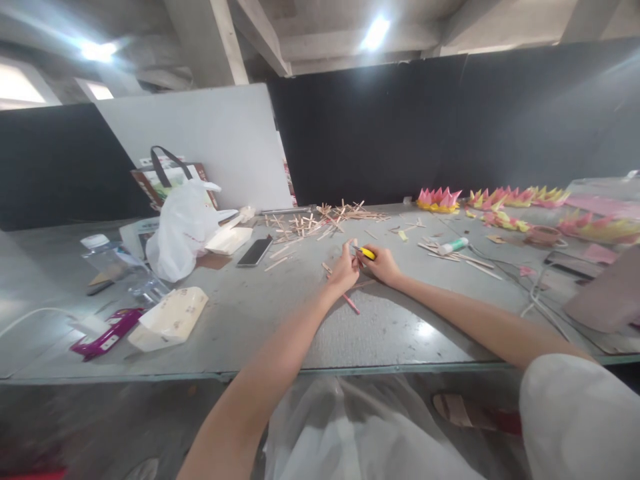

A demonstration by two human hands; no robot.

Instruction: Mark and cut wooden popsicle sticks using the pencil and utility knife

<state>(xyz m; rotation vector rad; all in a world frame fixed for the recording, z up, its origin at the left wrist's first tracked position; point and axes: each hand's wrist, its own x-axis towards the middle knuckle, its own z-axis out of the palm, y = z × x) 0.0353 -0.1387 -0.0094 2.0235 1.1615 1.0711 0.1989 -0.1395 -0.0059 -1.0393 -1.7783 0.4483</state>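
Observation:
My right hand [385,267] is closed round a yellow utility knife [369,253], its tip pointing left at my other hand. My left hand [343,272] is closed right beside the blade, thumb raised; whatever sits between its fingers is too small to make out. Under and around the left hand lie a few thin wooden sticks [326,268]. A pinkish-red stick, perhaps a pencil [352,305], rests on the grey table [380,340] just below my hands. Farther back lies a loose heap of wooden sticks [310,225].
On the left are a phone [255,251], a white plastic bag [180,230], a clear bottle [106,259], a tissue pack [170,319] and a purple object [107,335]. To the right lie a glue stick [454,246], cables [537,293] and pink-yellow paper lotus flowers [439,199].

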